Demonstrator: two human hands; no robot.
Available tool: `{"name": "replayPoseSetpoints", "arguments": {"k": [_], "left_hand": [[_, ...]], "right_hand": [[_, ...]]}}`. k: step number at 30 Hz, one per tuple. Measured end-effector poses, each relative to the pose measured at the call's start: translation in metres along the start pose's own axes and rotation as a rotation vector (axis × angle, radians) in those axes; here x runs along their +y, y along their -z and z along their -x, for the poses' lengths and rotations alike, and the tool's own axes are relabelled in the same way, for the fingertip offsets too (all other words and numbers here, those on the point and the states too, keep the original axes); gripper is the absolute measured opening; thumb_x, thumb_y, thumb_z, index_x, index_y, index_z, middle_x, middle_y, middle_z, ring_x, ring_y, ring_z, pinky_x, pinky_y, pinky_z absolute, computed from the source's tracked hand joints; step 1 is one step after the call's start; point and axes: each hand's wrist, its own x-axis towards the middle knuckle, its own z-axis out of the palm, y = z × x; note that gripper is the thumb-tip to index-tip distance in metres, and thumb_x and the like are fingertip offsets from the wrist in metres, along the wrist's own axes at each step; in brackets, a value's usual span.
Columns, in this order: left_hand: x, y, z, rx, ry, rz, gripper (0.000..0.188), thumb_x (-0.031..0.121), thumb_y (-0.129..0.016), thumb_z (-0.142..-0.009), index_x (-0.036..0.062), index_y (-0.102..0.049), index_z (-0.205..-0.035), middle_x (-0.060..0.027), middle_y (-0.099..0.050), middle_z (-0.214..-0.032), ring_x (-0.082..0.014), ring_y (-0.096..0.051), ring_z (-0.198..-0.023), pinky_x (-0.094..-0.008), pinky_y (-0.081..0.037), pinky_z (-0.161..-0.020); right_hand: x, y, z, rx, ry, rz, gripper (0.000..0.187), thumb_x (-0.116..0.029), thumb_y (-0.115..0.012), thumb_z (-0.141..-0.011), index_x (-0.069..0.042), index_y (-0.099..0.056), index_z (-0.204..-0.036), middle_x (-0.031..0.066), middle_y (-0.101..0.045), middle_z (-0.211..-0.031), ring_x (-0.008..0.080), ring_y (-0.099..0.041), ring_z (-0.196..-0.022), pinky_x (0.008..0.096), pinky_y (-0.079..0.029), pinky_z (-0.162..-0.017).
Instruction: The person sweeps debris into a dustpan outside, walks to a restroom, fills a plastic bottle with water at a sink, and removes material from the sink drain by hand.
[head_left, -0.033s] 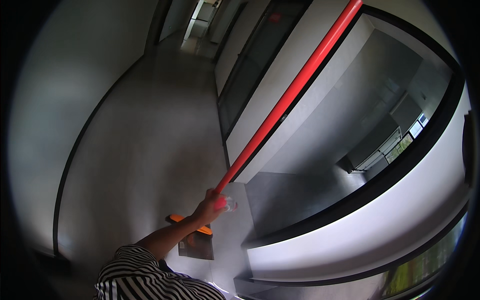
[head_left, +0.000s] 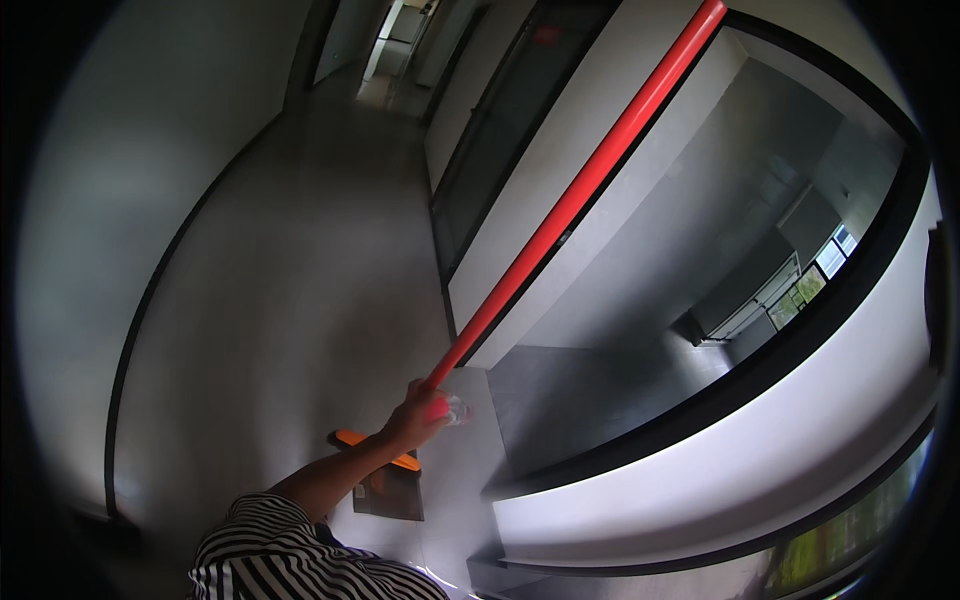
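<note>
My left hand (head_left: 408, 422) is closed around a red pole (head_left: 590, 190) and reaches forward from a black-and-white striped sleeve. The pole slants from the top right down to my fist, with its thick upper end nearest to me. At the fist's right side shows a small clear, crumpled-looking piece (head_left: 457, 409) with pinkish red next to it; its kind cannot be made out. Below my forearm, on the floor, lies an orange bar (head_left: 408, 461) with a dark, flat panel (head_left: 393, 502). My forearm hides whether the pole joins it. My right hand does not show.
Grey floor (head_left: 260, 300) runs along a corridor between a left wall (head_left: 150, 180) with dark skirting and a dark glass door (head_left: 510, 120). A large black-framed pane (head_left: 640, 440) on the right shows a grey room beyond. A white ledge (head_left: 700, 490) curves below it.
</note>
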Motion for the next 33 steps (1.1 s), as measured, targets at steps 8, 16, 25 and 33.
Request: {"name": "replayPoseSetpoints", "arguments": {"k": [8, 16, 25, 33], "left_hand": [[-0.073, 0.038, -0.058, -0.093, 0.186, -0.057, 0.047, 0.013, -0.073, -0.075, 0.0095, -0.052, -0.117, -0.0173, -0.05, -0.114, -0.0367, -0.056, -0.103, -0.0412, -0.05, -0.084], [-0.076, 0.061, -0.128, -0.116, 0.257, -0.055, 0.037, 0.007, -0.067, -0.077, 0.0084, -0.053, -0.111, -0.0102, -0.042, -0.12, -0.0233, -0.058, -0.097, -0.0283, -0.056, -0.059], [-0.136, 0.076, -0.171, -0.13, 0.217, 0.173, 0.037, 0.004, -0.067, -0.079, 0.0047, -0.052, -0.113, -0.0152, -0.045, -0.115, -0.0304, -0.05, -0.107, -0.0384, -0.045, -0.089], [-0.137, 0.114, -0.207, -0.09, 0.116, 0.208, 0.038, -0.001, -0.064, -0.08, 0.0072, -0.052, -0.116, -0.0143, -0.04, -0.12, -0.0294, -0.051, -0.109, -0.036, -0.053, -0.082]], "right_hand": [[-0.101, -0.025, -0.045, 0.029, 0.071, -0.155, 0.039, -0.039, -0.07, -0.071, -0.018, -0.066, -0.104, 0.0117, -0.067, -0.099, 0.0302, -0.062, -0.098, 0.0435, -0.047, -0.083], [-0.172, -0.038, -0.055, 0.018, 0.038, -0.325, 0.039, -0.038, -0.07, -0.071, -0.017, -0.066, -0.103, 0.0123, -0.066, -0.1, 0.0307, -0.061, -0.099, 0.044, -0.047, -0.084], [-0.244, -0.067, -0.027, -0.01, -0.128, -0.397, 0.038, -0.035, -0.069, -0.071, -0.015, -0.065, -0.103, 0.0131, -0.066, -0.101, 0.0313, -0.061, -0.1, 0.0445, -0.047, -0.084], [-0.289, -0.066, -0.015, -0.039, -0.226, -0.418, 0.038, -0.034, -0.069, -0.072, -0.013, -0.065, -0.103, 0.0137, -0.065, -0.102, 0.0318, -0.06, -0.1, 0.045, -0.046, -0.085]]}}
